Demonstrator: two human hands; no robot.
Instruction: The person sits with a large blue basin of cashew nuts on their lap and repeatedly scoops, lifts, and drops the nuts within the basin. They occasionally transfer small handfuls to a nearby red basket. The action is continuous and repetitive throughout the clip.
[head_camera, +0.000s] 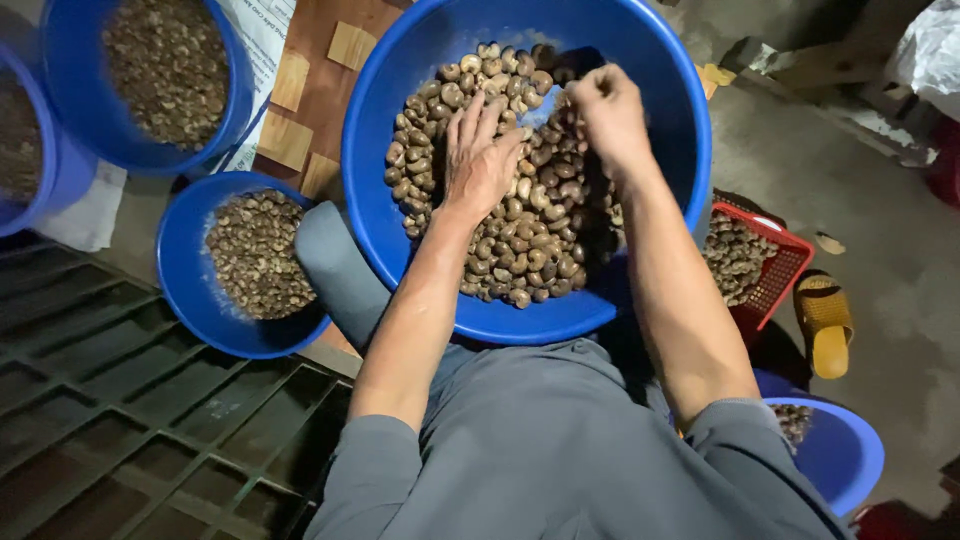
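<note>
Sorting nuts (520, 230) in large blue basin (690, 130): left hand (478, 160) spreading flat, fingers apart; right hand (608, 115) pinching nut; next, careful separating.

dim overhead light | soft shadows | edges dark | slight motion blur

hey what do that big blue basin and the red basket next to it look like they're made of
The big blue basin looks like moulded plastic: uniform colour, smooth rolled rim, soft sheen. The red basket also seems plastic, with thin lattice walls in one even colour. Neither can be confirmed by look alone.
</note>
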